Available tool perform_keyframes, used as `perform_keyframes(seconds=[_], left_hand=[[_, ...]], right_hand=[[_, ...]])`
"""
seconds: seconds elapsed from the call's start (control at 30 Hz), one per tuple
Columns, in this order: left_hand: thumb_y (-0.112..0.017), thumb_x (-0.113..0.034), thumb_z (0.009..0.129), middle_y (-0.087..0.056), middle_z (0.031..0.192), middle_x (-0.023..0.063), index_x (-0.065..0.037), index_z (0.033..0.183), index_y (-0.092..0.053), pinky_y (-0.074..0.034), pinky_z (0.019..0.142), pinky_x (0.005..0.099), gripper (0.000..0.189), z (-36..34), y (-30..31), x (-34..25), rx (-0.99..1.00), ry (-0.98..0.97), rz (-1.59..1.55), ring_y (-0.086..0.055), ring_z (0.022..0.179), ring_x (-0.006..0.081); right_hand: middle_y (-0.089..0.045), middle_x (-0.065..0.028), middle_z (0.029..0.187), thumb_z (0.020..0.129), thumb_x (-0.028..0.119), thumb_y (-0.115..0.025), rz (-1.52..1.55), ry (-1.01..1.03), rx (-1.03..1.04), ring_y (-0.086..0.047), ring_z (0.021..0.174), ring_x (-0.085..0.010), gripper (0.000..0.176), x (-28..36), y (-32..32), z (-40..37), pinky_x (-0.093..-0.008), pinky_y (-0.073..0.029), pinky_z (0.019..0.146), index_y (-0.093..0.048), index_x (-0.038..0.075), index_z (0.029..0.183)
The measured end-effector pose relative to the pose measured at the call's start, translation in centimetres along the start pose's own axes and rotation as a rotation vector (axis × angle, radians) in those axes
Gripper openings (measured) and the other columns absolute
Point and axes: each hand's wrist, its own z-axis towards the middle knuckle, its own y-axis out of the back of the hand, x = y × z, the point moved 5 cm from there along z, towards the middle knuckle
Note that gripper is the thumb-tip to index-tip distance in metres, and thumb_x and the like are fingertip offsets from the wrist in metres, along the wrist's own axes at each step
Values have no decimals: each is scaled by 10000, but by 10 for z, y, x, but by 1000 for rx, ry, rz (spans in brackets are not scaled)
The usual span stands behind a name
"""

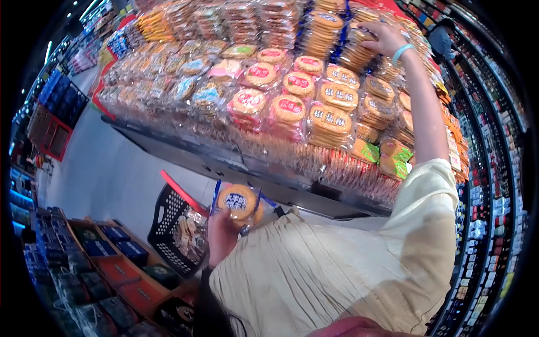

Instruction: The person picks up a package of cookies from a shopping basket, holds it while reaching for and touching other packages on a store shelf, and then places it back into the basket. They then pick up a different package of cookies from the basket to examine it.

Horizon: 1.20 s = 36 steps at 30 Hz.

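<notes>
**Biscuit pack (pixel 359 51) gripped at the far top of the bench (pixel 185 156)**

The right hand (pixel 382 37), wearing a wristband, curls its fingers round this pack on the bench's far upper tier. The left hand (pixel 222 236) wraps its fingers round a second pack (pixel 238 202) just below the bench's near edge, beside the basket (pixel 175 224). Lifting straight up, I judge, would best keep the neighbouring stacks from sliding.

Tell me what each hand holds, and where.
Left hand holds a biscuit pack by its bottom end; right hand grasps a shelf pack at its top.
</notes>
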Motion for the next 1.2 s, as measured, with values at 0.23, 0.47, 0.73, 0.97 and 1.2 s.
perform_keyframes(seconds=[0.23,0.47,0.73,0.97,1.2], left_hand=[[-517,-137,925,-625,1156,129,44,1220,-507,-453,978,408,347,11,0,-10,110,-151,20,-595,1101,233],[-552,-82,924,-552,1254,113,-32,1328,-400,-427,1012,388,434,3,-26,-18,166,-194,-54,-544,1172,217],[-526,-49,929,-524,1279,110,-48,1396,-341,-458,979,358,503,-8,-29,-24,104,-348,-16,-547,1150,214],[-528,-75,931,-571,1200,84,-52,1329,-410,-482,884,284,416,-14,-26,-20,223,-311,34,-588,1066,171],[-359,-383,1002,-446,1395,116,-96,1406,-337,-432,1010,451,496,-13,-31,-17,235,-314,41,-475,1262,265]], right_hand=[[-558,-154,1304,878,400,-634,-17,194,-176,-538,1194,-313,533,52,26,-9,-387,-428,992,-538,86,1298],[-527,-123,1344,841,302,-683,369,798,-135,-472,1253,-314,544,254,70,-81,-411,-352,1052,-531,88,1317],[-519,-221,1229,711,527,-715,674,911,51,-520,1114,-370,853,369,25,-144,-443,-394,923,-446,-41,1288],[-493,-196,1210,655,384,-747,726,758,160,-511,1085,-344,840,397,1,-162,-419,-409,883,-410,-45,1294],[-545,-211,1150,660,333,-702,807,638,194,-539,1057,-355,750,355,26,-123,-434,-419,919,-457,-10,1281]])
